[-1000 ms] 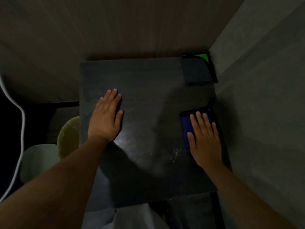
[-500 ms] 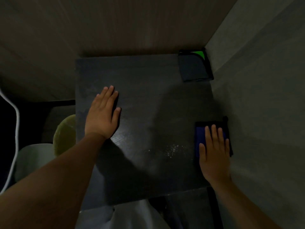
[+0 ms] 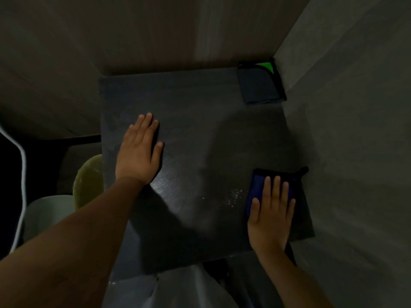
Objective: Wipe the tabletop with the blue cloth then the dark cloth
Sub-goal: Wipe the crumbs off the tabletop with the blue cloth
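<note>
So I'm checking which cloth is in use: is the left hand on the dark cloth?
No, the left hand lies flat on the bare tabletop, while the dark cloth sits untouched in the far right corner.

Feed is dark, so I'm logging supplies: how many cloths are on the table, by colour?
Blue cloth: 1, flat under the right hand, near right of the table.
Dark cloth: 1, folded at the far right corner, with a green patch.
Total: 2 cloths.
</note>
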`<state>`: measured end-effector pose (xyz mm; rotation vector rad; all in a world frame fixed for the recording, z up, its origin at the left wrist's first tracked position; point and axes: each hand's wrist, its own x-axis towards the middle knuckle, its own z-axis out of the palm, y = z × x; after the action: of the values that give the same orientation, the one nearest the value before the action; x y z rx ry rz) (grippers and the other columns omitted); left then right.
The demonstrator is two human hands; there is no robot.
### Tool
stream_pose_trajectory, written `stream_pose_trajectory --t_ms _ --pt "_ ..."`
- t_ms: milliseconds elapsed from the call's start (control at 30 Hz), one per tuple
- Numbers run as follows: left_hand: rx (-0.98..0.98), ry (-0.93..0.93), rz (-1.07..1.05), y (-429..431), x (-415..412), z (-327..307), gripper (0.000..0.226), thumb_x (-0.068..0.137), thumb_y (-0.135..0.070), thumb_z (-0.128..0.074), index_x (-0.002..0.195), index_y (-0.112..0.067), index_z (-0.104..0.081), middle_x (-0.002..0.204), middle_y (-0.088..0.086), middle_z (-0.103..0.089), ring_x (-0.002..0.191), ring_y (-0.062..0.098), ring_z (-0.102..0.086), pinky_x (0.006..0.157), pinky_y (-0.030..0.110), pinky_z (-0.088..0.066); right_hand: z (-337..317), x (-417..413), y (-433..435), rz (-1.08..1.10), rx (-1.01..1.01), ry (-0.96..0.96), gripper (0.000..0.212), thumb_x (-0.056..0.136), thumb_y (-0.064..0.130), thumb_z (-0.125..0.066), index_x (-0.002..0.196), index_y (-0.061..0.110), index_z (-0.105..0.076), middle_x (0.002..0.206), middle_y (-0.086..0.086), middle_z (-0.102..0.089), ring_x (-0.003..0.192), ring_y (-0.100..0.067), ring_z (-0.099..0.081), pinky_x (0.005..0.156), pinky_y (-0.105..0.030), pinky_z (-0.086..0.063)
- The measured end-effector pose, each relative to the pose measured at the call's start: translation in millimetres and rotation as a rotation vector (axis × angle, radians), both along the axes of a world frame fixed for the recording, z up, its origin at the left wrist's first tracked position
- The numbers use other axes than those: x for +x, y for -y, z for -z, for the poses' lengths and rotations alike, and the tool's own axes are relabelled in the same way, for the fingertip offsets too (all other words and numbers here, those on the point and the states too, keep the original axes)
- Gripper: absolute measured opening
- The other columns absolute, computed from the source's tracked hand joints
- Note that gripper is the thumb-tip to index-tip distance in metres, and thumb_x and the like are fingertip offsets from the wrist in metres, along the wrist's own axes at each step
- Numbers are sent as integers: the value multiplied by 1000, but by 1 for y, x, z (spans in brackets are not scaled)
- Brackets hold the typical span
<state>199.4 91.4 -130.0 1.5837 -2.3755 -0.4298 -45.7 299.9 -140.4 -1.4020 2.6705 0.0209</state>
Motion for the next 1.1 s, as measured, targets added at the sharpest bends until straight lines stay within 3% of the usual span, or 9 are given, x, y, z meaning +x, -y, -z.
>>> stream_pose_trajectory --t_ms 267,567,1100 --pt "-18 -13 10 0 -1 -2 54 97 -31 -36 146 -8 -33 157 9 -24 147 21 -14 120 37 -9 -5 58 -2 -9 -28 44 57 98 37 -20 150 14 -21 157 -7 -16 146 -26 -11 115 -48 -11" --pt "-28 -23 15 1 1 3 54 97 -32 -36 146 -9 -32 157 9 -24 146 21 -15 120 36 -7 -4 109 -2 -68 -26 103 58 97 39 -25 150 17 -15 158 -7 -14 146 -26 -11 116 -47 -9" --pt "3 -54 60 2 4 7 56 97 -26 -41 148 -10 -28 158 9 -19 147 20 -10 120 30 -1 -12 242 17 -373 -51 366 55 98 40 -32 150 26 -23 158 4 -19 147 -17 -8 116 -44 -9"
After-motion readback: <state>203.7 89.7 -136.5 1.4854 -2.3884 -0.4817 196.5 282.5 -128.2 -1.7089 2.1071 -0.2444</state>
